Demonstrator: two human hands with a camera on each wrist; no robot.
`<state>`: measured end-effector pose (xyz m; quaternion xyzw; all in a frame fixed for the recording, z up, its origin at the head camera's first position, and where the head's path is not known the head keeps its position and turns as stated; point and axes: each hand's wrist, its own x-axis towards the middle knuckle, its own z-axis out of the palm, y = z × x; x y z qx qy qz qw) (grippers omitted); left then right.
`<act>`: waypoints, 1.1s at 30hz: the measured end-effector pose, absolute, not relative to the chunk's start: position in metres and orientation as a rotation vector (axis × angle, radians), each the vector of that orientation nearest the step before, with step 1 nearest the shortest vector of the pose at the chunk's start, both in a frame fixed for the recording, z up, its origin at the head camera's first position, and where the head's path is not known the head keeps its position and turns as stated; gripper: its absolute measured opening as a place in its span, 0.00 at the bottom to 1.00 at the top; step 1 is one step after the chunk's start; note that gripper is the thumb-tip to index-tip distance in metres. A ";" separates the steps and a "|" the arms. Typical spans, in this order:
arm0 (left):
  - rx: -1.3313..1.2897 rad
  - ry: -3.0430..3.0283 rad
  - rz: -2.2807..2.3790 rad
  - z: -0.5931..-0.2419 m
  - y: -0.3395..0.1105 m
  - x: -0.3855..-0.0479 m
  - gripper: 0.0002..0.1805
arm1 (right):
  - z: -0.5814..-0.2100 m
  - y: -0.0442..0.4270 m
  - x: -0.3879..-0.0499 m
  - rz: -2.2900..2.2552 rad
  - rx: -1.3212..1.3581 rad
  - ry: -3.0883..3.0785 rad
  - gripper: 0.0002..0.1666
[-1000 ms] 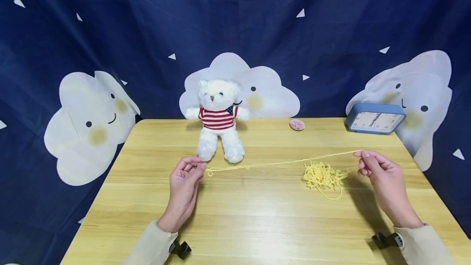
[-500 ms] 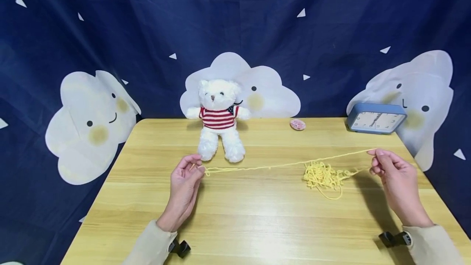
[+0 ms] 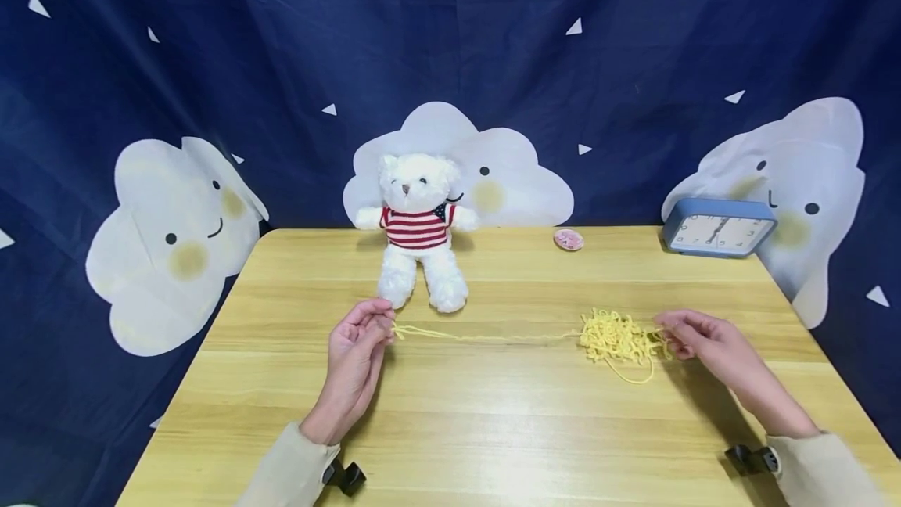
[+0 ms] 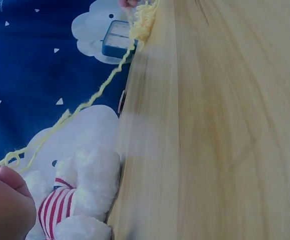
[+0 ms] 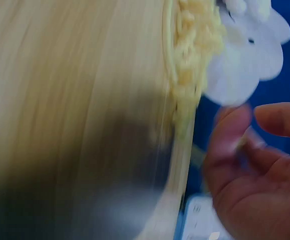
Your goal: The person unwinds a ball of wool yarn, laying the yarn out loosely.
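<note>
My left hand (image 3: 354, 364) pinches the end of a yellow yarn strand (image 3: 486, 338) between thumb and fingertips, just in front of a white teddy bear (image 3: 418, 210) in a red-striped shirt. Looped near these fingers, the strand sags rightward to a tangled yarn pile (image 3: 614, 335) on the table. At the pile's right side is my right hand (image 3: 718, 344), its fingers bent. In the right wrist view, thumb and forefinger of the right hand (image 5: 260, 165) stand apart; a bit of yellow shows among the other curled fingers, blurred.
At the table's back right leans a blue clock (image 3: 721, 227). A small pink round item (image 3: 568, 239) lies near the back edge of the wooden table (image 3: 479, 429). Behind hangs a dark blue curtain (image 3: 281, 45) with clouds.
My right hand first drew the strand farther right, then came back left and down to the pile. The taut strand has slackened and dropped. My left hand has hardly moved.
</note>
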<state>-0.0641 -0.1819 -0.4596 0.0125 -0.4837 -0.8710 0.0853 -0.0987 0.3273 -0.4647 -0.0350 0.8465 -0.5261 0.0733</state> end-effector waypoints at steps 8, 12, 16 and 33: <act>0.004 -1.479 -2.613 -0.459 -0.176 -0.065 0.20 | -0.450 0.256 -0.094 -1.299 -0.369 2.877 0.26; -0.007 -1.477 -2.630 -0.458 -0.172 -0.066 0.18 | -0.449 0.214 -0.097 -1.446 -0.625 2.810 0.19; -0.021 -1.477 -2.647 -0.456 -0.168 -0.067 0.16 | -0.451 0.181 -0.101 -1.497 -0.791 2.643 0.19; -0.021 -1.476 -2.669 -0.451 -0.163 -0.068 0.14 | -0.472 0.121 -0.110 -1.458 -0.739 2.149 0.27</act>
